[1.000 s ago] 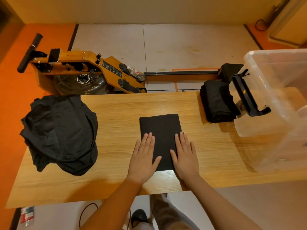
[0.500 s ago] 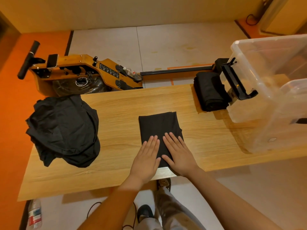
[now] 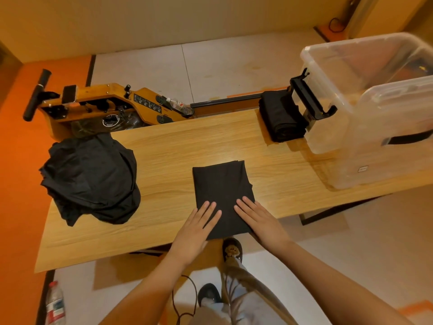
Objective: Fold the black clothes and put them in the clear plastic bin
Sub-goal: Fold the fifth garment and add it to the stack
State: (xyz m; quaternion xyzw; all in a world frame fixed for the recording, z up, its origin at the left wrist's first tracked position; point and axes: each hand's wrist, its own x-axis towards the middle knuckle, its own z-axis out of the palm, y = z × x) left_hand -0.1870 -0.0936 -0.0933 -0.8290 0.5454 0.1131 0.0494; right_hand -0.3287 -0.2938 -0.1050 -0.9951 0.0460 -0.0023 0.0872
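A folded black garment (image 3: 221,188) lies flat as a rectangle near the front edge of the wooden table (image 3: 178,146). My left hand (image 3: 195,228) rests with straight fingers on its near left corner. My right hand (image 3: 259,219) lies flat on its near right corner. A heap of unfolded black clothes (image 3: 90,179) sits at the table's left end. A stack of folded black clothes (image 3: 282,118) stands at the far right, against the clear plastic bin (image 3: 365,109), which has a black latch handle.
A wooden rowing machine (image 3: 105,106) stands on the floor behind the table. A plastic water bottle (image 3: 55,303) lies on the floor at the lower left. My legs and shoes and a black cable are below the table's front edge.
Both hands slid toward me along the folded garment, from its middle to its near edge. The camera view shifted, so the table and bin appear turned.
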